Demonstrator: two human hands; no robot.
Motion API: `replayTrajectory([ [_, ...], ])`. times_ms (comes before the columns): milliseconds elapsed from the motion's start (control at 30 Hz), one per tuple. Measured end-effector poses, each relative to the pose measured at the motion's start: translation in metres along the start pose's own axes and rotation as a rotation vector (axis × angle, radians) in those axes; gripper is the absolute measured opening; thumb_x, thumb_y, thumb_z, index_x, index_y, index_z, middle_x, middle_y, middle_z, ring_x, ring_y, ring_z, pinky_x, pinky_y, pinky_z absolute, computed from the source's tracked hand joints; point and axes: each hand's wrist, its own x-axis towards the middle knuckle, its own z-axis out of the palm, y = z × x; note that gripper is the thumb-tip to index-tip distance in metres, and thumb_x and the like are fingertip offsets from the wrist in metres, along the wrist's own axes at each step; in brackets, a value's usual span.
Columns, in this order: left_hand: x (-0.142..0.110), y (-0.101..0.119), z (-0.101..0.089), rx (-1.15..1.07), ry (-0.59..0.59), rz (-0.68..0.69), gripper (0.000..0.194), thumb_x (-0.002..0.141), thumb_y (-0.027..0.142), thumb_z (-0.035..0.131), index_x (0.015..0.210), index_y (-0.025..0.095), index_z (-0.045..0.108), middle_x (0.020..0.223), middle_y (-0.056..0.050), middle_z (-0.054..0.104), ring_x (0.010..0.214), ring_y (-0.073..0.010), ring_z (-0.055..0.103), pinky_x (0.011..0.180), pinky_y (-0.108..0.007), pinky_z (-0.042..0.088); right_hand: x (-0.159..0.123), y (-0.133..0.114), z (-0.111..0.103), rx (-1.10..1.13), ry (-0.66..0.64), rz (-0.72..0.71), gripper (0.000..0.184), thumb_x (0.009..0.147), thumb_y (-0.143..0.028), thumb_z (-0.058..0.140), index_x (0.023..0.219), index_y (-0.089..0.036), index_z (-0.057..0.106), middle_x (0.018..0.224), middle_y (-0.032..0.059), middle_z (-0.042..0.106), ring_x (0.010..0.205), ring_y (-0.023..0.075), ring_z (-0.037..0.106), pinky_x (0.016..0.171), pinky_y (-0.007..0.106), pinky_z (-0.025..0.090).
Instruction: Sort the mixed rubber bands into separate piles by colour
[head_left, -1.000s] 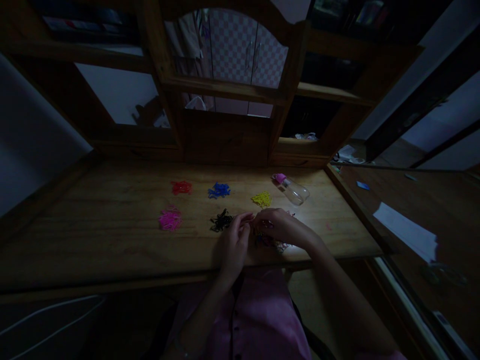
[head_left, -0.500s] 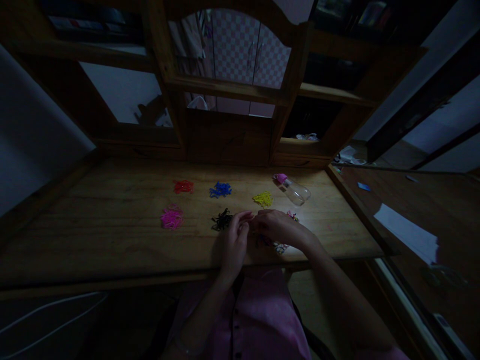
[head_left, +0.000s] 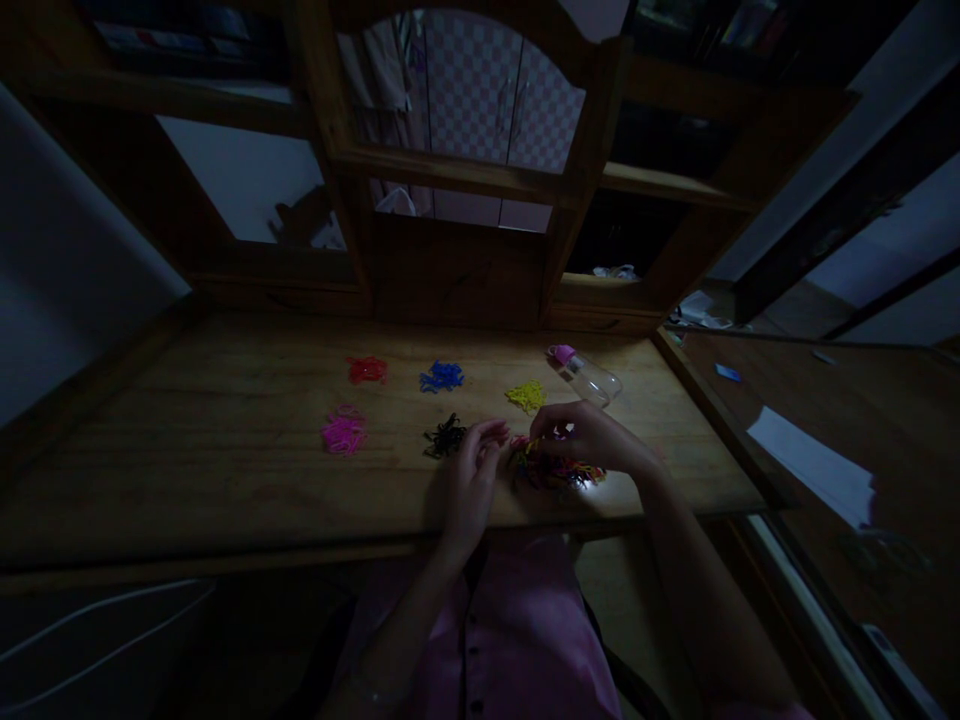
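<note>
In the head view, my right hand (head_left: 592, 437) is over a mixed-colour heap of small rubber bands (head_left: 559, 472), fingertips pinched together at its left part. What they pinch is too small and dark to make out. My left hand (head_left: 472, 480) rests just left of the heap, its fingers curled toward the thumb. Anything inside them is hidden. Beside the left hand lies a pile of black rubber bands (head_left: 445, 437). Beyond my hands are a yellow pile (head_left: 526, 396) and a blue pile (head_left: 442, 376). Farther left are a red pile (head_left: 367, 370) and a pink pile (head_left: 344, 433).
A clear bottle with a pink cap (head_left: 589, 378) lies on its side at the back right of the wooden desk (head_left: 225, 430). A shelf unit (head_left: 457, 270) rises behind. To the right, white paper (head_left: 814, 465) lies on another brown surface. The room is dim.
My right hand has moved right, away from my left hand, to the mixed heap, which now shows more. My left hand has stayed nearly in place.
</note>
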Motion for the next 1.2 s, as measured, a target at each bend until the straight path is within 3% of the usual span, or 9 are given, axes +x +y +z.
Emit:
replayTrajectory([
  [167,0.001,-0.004,-0.001,-0.032,-0.005,0.005,0.024,0.091,0.024,0.052,0.112,0.018,0.060,0.116,-0.009,0.067,0.107,-0.0200,0.065,0.098,-0.035,0.049,0.005,0.004,0.016,-0.125,-0.022,0.026,0.029,0.081,-0.008,0.058,0.101,-0.021,0.074,0.092,0.0029,0.074,0.080,0.0153,0.065,0.074,0.024,0.046],
  [300,0.001,-0.005,-0.001,-0.054,-0.007,0.003,0.024,0.092,0.024,0.051,0.113,0.018,0.060,0.116,-0.009,0.067,0.107,-0.0196,0.065,0.098,-0.035,0.048,0.010,0.004,0.027,-0.205,-0.099,-0.034,0.040,0.077,-0.003,0.055,0.106,-0.025,0.073,0.098,0.0019,0.075,0.085,0.0165,0.067,0.076,0.025,0.045],
  [500,0.000,-0.004,-0.001,-0.026,-0.011,0.012,0.024,0.093,0.023,0.049,0.113,0.018,0.060,0.116,-0.009,0.067,0.108,-0.0195,0.064,0.099,-0.035,0.048,0.016,0.005,0.035,-0.320,-0.094,-0.021,0.020,0.079,-0.007,0.058,0.089,-0.019,0.071,0.088,0.0055,0.073,0.082,0.0178,0.065,0.071,0.024,0.041],
  [600,0.000,-0.003,-0.001,-0.032,-0.015,0.017,0.024,0.093,0.023,0.048,0.113,0.019,0.060,0.117,-0.008,0.067,0.109,-0.0194,0.064,0.099,-0.035,0.048,0.015,0.004,0.033,-0.313,-0.081,-0.007,0.013,0.082,-0.010,0.058,0.084,-0.017,0.070,0.082,0.0049,0.071,0.075,0.0162,0.063,0.066,0.024,0.039],
  [900,-0.001,0.002,0.000,-0.054,-0.003,-0.008,0.023,0.092,0.022,0.049,0.111,0.017,0.060,0.115,-0.009,0.067,0.107,-0.0194,0.064,0.097,-0.033,0.048,0.004,0.007,0.009,-0.160,-0.006,0.012,0.019,0.081,-0.008,0.057,0.091,-0.019,0.069,0.080,0.0011,0.068,0.070,0.0128,0.059,0.064,0.022,0.041],
  [1200,0.000,-0.002,0.000,-0.064,-0.009,-0.006,0.024,0.092,0.024,0.048,0.113,0.018,0.060,0.116,-0.009,0.067,0.107,-0.0195,0.065,0.098,-0.034,0.048,0.003,0.019,-0.001,-0.014,0.073,-0.014,0.015,0.083,-0.012,0.056,0.091,-0.019,0.066,0.084,0.0024,0.068,0.072,0.0137,0.061,0.065,0.024,0.046],
])
